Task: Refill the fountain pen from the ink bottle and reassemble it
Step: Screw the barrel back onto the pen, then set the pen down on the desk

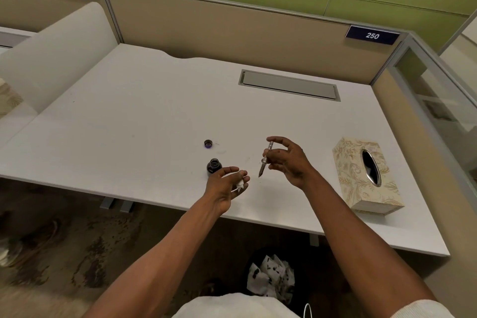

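Observation:
The open ink bottle [214,165] stands on the white desk [144,116], dark ink inside. Its cap [208,143] lies a little behind it, inner side up. My right hand [286,160] holds the fountain pen's front section with the converter [265,160] above the desk, nib pointing down, to the right of the bottle. My left hand [227,186] is just right of the bottle, fingers curled around a small crumpled piece of white tissue [240,184]. The pen's barrel and cap are not in view.
A floral tissue box [366,175] sits at the desk's right near the front edge. A grey cable hatch [289,85] is set into the desk at the back. Under the desk a bin [271,279] holds ink-stained tissues. Beige partitions enclose the desk behind and to the right.

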A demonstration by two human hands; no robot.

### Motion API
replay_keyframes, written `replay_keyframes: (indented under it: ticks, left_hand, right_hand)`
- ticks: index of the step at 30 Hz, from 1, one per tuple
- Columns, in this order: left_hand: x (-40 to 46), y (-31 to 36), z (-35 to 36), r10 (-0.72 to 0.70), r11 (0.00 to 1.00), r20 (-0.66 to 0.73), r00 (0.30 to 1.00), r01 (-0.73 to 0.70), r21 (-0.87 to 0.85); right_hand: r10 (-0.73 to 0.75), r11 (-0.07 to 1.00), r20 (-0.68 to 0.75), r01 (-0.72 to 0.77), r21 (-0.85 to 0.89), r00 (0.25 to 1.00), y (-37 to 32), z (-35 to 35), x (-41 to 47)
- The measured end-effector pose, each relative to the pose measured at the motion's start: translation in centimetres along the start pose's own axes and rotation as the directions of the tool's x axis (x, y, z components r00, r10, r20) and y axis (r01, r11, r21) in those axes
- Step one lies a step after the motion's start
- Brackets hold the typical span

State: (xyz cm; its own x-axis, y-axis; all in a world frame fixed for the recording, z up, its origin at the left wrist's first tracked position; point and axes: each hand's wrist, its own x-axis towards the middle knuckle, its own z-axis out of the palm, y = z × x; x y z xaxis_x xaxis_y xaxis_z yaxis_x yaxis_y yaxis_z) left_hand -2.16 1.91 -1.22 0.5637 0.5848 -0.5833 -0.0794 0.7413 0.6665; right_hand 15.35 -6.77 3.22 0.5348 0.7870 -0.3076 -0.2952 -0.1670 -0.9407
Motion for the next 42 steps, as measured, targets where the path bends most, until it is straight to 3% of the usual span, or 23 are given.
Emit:
replay_keyframes:
  ticks: [6, 14, 22, 26, 30, 36, 42]
  left_hand:
    - [0.4, -0.3, -0.3, 0.003, 1.000, -0.071, 0.997, -0.005, -0.026]
    - [1.0, -0.8, 0.2, -0.014, 1.000, -0.011, 1.000, 0.014, 0.003]
    - [1.1, -1.6, 0.6, -0.055, 0.998, 0.012, 0.998, 0.055, -0.001]
    - [1.1, -1.9, 0.6, -0.068, 0.997, 0.019, 0.998, 0.067, 0.024]
    - [0.9, -2.3, 0.4, -0.069, 0.997, 0.010, 0.998, 0.068, 0.038]
    - [0.6, -2.8, 0.0, -0.056, 0.998, -0.018, 0.998, 0.056, -0.012]
    - [0.1, -2.9, -0.3, -0.015, 1.000, 0.011, 1.000, 0.015, -0.002]
  right_hand:
    - [0.107, 0.970, -0.153, -0.069, 0.235, 0.982, 0.7, -1.8, 0.2]
    - [0.230, 0.881, -0.274, -0.080, 0.467, 0.934, 3.5, -3.9, 0.2]
    - [0.315, 0.832, -0.381, -0.060, 0.551, 0.869, 6.1, -3.9, 0.5]
    - [0.311, 0.894, -0.491, -0.075, 0.442, 0.814, 7.3, -3.5, 1.0]
    - [0.167, 0.980, -0.689, -0.198, 0.035, 0.705, 8.8, -3.1, 1.8]
    - [-0.060, 0.938, -0.706, -0.202, -0.283, 0.706, 10.3, -2.7, 1.9]
    - [-0.217, 0.790, -0.660, -0.268, -0.552, 0.719, 11.5, -2.8, 2.3]
